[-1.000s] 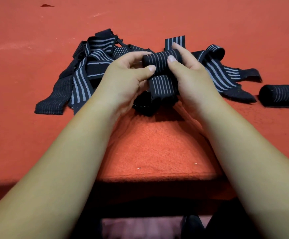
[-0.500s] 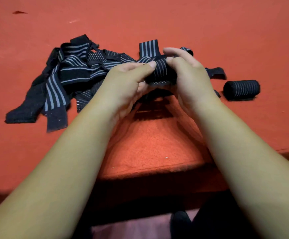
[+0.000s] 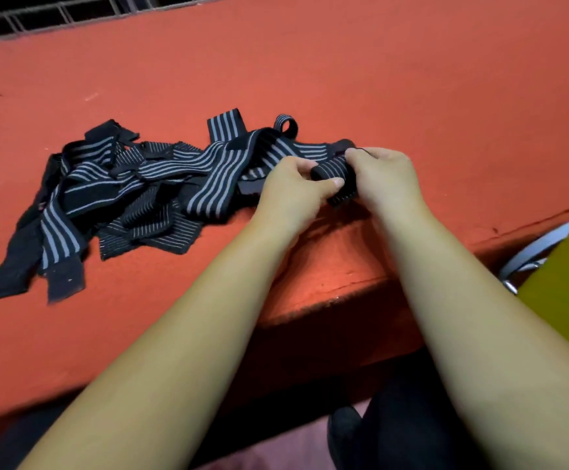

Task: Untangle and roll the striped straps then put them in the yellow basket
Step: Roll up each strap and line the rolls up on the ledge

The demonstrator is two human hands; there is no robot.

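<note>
Striped strap roll (image 3: 334, 171) pinched between left hand (image 3: 290, 184) and right hand (image 3: 383, 178), both grasping it near the table (image 3: 310, 79) edge; loose tail trailing left of the left hand into the tangled pile (image 3: 123, 191). Wind with steady tension, edges aligned

Single head-worn wide-angle view; faces forward and down over the red cloth-covered bench (image 3: 344, 79), near, within arm's reach, frame tilted.

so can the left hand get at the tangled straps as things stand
Probably yes: the tangled straps lie right beside the left hand, nothing between, though that hand now pinches the roll.
</note>
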